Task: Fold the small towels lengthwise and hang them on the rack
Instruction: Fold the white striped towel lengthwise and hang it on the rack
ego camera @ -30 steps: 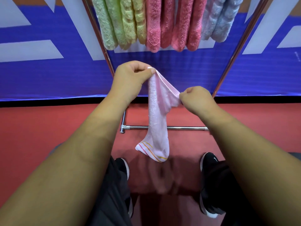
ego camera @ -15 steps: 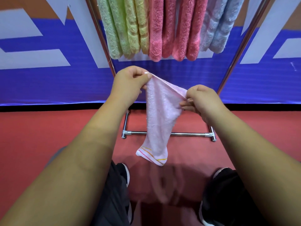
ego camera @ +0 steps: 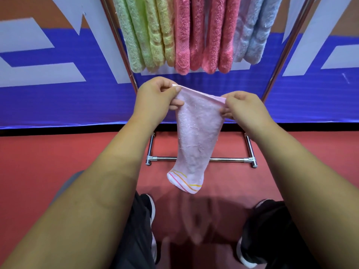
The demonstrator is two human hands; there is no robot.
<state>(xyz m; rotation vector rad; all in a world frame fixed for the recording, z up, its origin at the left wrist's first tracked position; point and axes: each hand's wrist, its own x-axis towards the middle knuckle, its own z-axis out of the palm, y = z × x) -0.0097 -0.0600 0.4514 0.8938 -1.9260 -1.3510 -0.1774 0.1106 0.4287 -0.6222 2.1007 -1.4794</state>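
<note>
Before the rack (ego camera: pixel 200 159), both arms outstretched — left hand (ego camera: pixel 155 98) and right hand (ego camera: pixel 244 107), fingers pinching the pink towel (ego camera: pixel 196 136).

- The red floor (ego camera: pixel 58 162) carries the metal rack (ego camera: pixel 229 159), whose low crossbar and feet rest on it.
- Black shoes (ego camera: pixel 252 243) stand on the floor near the rack's base.
- Green towels (ego camera: pixel 136 35), coral-pink towels (ego camera: pixel 202 35) and pale blue towels (ego camera: pixel 250 32) hang on the rack, side by side.
</note>
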